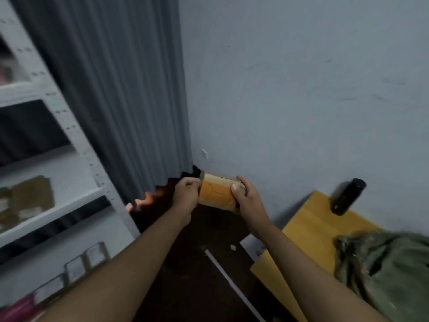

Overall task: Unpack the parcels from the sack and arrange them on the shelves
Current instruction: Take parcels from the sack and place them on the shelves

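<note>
I hold a small cardboard parcel (217,192) with an orange face in mid-air near the room's corner. My left hand (185,195) grips its left end and my right hand (246,196) grips its right end, thumb on top. The green sack (385,270) lies crumpled on a yellow table (304,233) at the lower right. White metal shelves (58,205) stand at the left. A brown parcel (30,198) lies on the middle shelf, and several labelled parcels (76,266) sit on a lower shelf.
A grey curtain (116,89) hangs between the shelves and the pale wall. A dark bottle (347,196) stands at the table's far edge. A white rod (229,277) lies on the dark floor between the shelves and the table.
</note>
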